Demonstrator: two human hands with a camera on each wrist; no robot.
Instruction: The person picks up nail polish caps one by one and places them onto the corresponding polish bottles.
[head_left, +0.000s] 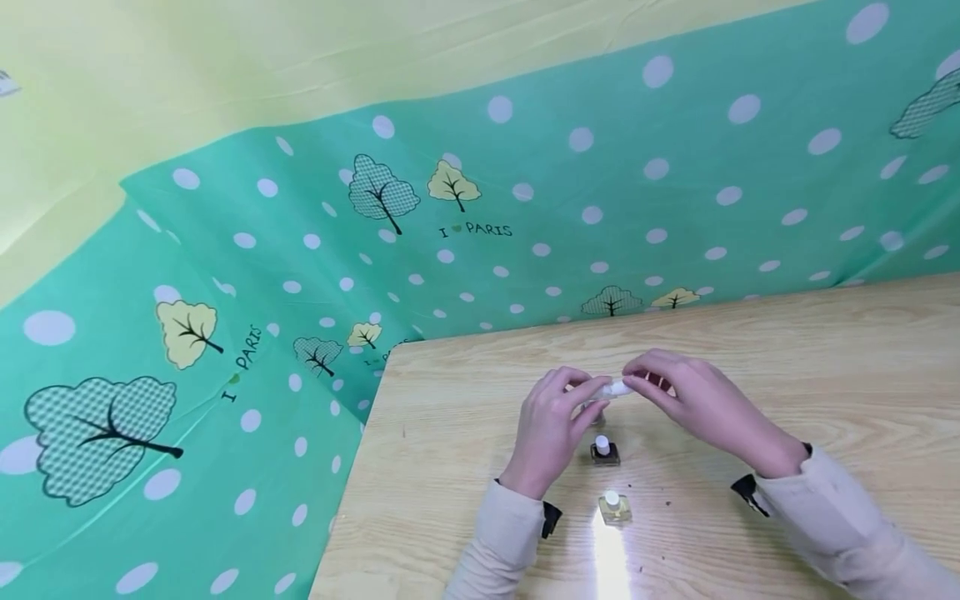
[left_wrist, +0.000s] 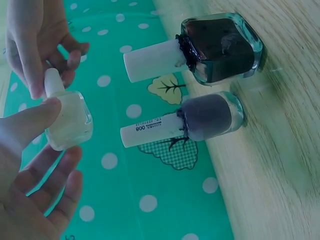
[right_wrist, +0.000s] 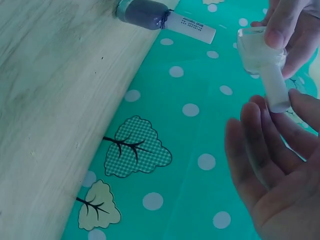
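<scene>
Held above the table is a nail polish bottle [left_wrist: 72,122] with pale, whitish contents and a white cap [right_wrist: 276,92]. My left hand [head_left: 547,425] pinches its glass body between thumb and fingers. At the cap end, my right hand [head_left: 697,404] pinches the white cap with thumb and fingertips, its other fingers loosely bent. Below the hands, a grey-purple nail polish bottle [left_wrist: 207,117] stands upright, partly hidden by the left hand in the head view. Nearer me stand a dark nail polish bottle [head_left: 605,455] and a pale yellow one [head_left: 615,508], both with white caps.
The bottles stand in a rough row on a light wooden table [head_left: 435,467]. A green dotted cloth [head_left: 465,275] with printed trees hangs behind and to the left of the table. Small dark specks [head_left: 667,503] lie right of the yellow bottle.
</scene>
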